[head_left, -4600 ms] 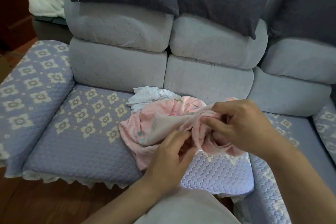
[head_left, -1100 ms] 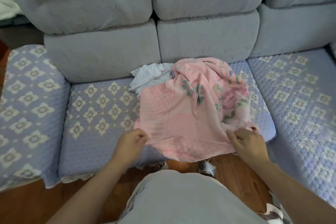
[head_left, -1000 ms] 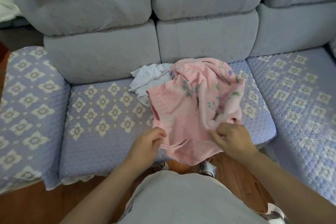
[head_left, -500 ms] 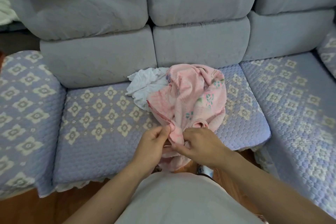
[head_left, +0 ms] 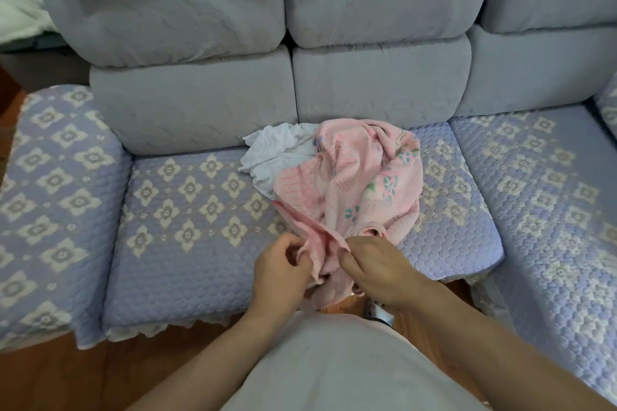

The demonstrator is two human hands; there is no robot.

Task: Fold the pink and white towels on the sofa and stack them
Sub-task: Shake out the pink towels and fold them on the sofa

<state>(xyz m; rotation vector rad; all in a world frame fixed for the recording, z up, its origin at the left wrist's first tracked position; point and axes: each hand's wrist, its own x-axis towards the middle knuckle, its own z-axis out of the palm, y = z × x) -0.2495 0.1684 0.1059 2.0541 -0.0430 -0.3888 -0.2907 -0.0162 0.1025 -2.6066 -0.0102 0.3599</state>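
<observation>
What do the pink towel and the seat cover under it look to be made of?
Pink towel: soft woven cloth, probably cotton, matte; it bunches in limp folds, shows a fine check weave and printed flowers. Seat cover: quilted padded fabric, matte, with stitched scale-like cells, a flower pattern and a frilled front edge. The exact fibre of either cannot be told.

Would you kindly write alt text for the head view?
Both hands, left hand and right hand, pinch the near edge of a crumpled pink towel on a sofa. A rumpled white towel lies partly under it, behind and left.
</observation>
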